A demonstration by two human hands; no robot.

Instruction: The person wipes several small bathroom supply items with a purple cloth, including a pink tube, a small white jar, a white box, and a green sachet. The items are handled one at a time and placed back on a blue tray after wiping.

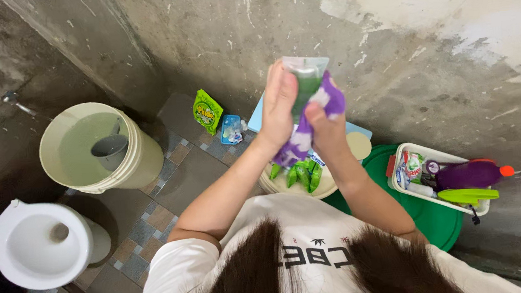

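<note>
So right now you've got a purple-and-white cloth (308, 120) and a green sachet (306, 76) pinched together up in the air, straight above the cream basin (330, 186) on the floor. Your left hand (279, 104) is flattened against the near side of the sachet, fingers mostly straight, pressing rather than gripping. Your right hand (324, 125) is curled shut around the cloth just below it, thumb over the fabric.

If you're squeezing that sachet onto the cloth, my two cents: stay centred over the basin so any drips land in it, not on the tiles. Looks to me like the flat left palm could let the slick packet slide, so wrap the fingers round its edge a bit more. I can't tell from here whether the top is torn open.

Other stuff around the basin: green leaf-like pieces (300, 174) lying in it, a white caddy (442, 178) of bottles and packets to its right on a green lid (430, 219), a cream bucket (94, 148) of water with a grey dipper (112, 151) off to its left, and a white toilet bowl (40, 244) further left and nearer you.
</note>
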